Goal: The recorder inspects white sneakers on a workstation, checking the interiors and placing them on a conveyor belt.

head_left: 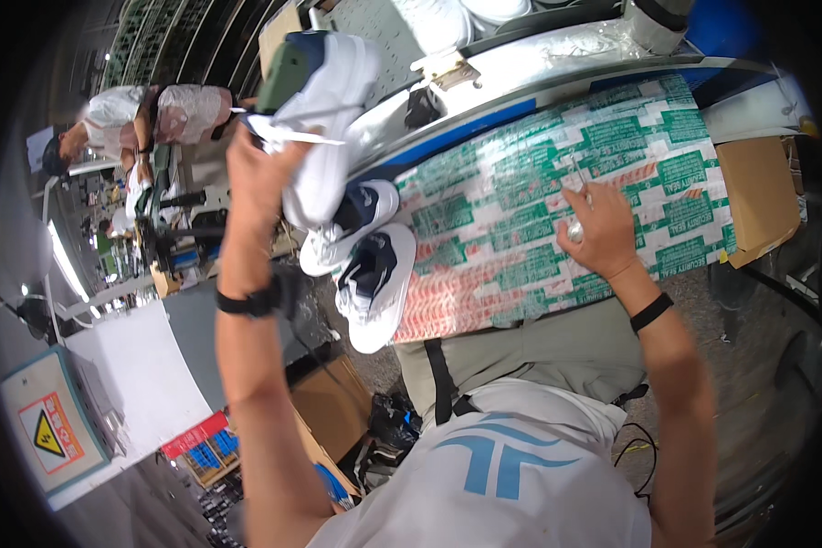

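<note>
My left hand (263, 178) is raised at the far left and closed on a white sneaker (333, 100) with a dark green and navy collar, gripping it near its loose white laces. Below that shoe, two more white sneakers with navy linings stand at the left end of the work surface: a nearer sneaker (374, 283) and a farther sneaker (367, 208). My right hand (603, 228) is over the tape-covered board (493, 247), its fingers curled around a small thin tool with a silvery end (575, 230). The fingers hide most of that tool.
Behind the board runs a metal-edged conveyor (521, 68) with white shoes (438, 23) at the top. A cardboard box (758, 196) stands at the right end. Another person (146, 123) works at the far left. A panel with a warning sign (53, 429) is at lower left.
</note>
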{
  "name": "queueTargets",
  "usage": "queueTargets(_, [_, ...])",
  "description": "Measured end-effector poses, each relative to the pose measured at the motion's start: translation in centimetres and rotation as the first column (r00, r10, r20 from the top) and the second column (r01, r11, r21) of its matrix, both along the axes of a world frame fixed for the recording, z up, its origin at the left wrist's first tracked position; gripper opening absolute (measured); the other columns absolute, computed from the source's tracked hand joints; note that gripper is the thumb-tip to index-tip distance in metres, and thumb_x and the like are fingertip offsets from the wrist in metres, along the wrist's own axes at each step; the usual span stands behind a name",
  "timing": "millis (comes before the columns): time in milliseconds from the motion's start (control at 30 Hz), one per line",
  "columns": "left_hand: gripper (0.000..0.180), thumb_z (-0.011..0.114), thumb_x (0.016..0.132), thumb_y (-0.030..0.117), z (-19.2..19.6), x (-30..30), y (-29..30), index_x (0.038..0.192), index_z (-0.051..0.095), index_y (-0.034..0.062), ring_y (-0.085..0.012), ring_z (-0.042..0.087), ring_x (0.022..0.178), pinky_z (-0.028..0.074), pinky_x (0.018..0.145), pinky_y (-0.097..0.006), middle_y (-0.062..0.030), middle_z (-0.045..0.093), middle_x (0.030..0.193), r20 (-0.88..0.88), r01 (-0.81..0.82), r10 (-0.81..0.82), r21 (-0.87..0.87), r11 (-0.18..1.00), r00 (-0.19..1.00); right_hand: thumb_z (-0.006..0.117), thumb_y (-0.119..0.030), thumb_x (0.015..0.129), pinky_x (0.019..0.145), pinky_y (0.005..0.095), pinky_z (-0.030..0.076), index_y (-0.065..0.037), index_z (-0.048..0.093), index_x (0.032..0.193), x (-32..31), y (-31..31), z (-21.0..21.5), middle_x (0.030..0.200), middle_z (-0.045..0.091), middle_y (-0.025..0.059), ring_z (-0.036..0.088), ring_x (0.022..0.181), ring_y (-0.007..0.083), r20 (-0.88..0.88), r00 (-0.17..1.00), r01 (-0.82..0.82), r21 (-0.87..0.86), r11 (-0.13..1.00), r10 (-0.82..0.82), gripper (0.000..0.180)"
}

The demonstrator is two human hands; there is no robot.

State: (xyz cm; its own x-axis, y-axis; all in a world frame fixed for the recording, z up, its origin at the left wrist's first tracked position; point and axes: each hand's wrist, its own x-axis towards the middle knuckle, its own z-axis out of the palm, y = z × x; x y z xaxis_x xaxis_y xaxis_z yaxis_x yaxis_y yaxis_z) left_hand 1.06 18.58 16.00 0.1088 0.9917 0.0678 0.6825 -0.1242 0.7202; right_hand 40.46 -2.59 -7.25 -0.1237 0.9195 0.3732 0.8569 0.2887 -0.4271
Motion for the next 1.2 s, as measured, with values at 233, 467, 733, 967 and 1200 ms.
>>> queueTargets(233, [0.064, 0.102, 0.077, 0.021, -2.4, -19.2, 23.6, 0.128, 0.071, -0.0014, -0.0205, 0.075, 0.096, 0.060, 0.090, -0.037, -0.0096, 0.080, 0.108, -0.495, -0.082, 0.037, -0.069, 0.994, 0.868, 0.082, -0.027, 0.079, 0.082, 0.0452, 0.055, -0.008, 0.079, 0.123, -1.5, 1.8, -0.2, 0.105, 0.064, 0.0123, 0.066, 0.094, 0.0318, -0.099, 0.993, -0.061, 0.058, 0.996, 0.066, 0.048])
queueTargets(467, [0.102, 0.093, 0.091, 0.052, -9.1, 8.8, 20.9, 0.161, 0.052, -0.0092, -0.0339, 0.057, 0.148, 0.043, 0.125, -0.044, -0.0256, 0.058, 0.161, -0.220, 0.167, -0.159, 0.019, 0.986, 0.963, 0.084, -0.029, 0.077, 0.080, 0.0429, 0.054, -0.009, 0.079, 0.121, 0.2, 1.0, 0.1, 0.104, 0.064, 0.0109, 0.065, 0.091, 0.0290, -0.032, 0.999, -0.004, -0.020, 1.000, 0.003, 0.048])
queueTargets(733, [0.085, 0.100, 0.077, 0.051, -17.7, 12.6, 30.7, 0.126, 0.075, -0.0133, -0.0271, 0.078, 0.096, 0.062, 0.087, -0.038, -0.0183, 0.081, 0.118, -0.046, -0.231, 0.231, -0.367, 0.901, 0.972, 0.082, -0.033, 0.079, 0.085, 0.0420, 0.054, -0.013, 0.079, 0.118, -0.5, 0.8, -0.4, 0.106, 0.065, 0.0093, 0.066, 0.093, 0.0280, -0.058, 0.998, -0.002, -0.039, 0.999, 0.000, 0.044])
queueTargets(967, [0.050, 0.078, 0.103, 0.033, -6.7, 7.0, 24.6, 0.139, 0.069, -0.0002, -0.0284, 0.081, 0.108, 0.065, 0.100, -0.044, -0.0121, 0.082, 0.125, 0.545, -0.030, 0.275, -0.415, 0.909, 0.792, 0.082, -0.029, 0.080, 0.086, 0.0465, 0.057, -0.012, 0.079, 0.119, -0.1, 1.2, -0.3, 0.105, 0.065, 0.0118, 0.068, 0.095, 0.0332, -0.131, 0.991, -0.046, -0.038, 0.998, 0.040, 0.042])
queueTargets(1200, [0.049, 0.082, 0.101, 0.023, -3.8, 6.2, -4.1, 0.139, 0.066, -0.0023, -0.0232, 0.077, 0.103, 0.063, 0.093, -0.038, -0.0150, 0.078, 0.121, 0.324, -0.173, 0.240, -0.221, 0.960, 0.915, 0.083, -0.026, 0.081, 0.087, 0.0457, 0.058, -0.011, 0.077, 0.124, 0.2, 0.6, -0.6, 0.110, 0.066, 0.0123, 0.068, 0.098, 0.0333, -0.102, 0.994, -0.021, 0.025, 0.999, 0.024, 0.046])
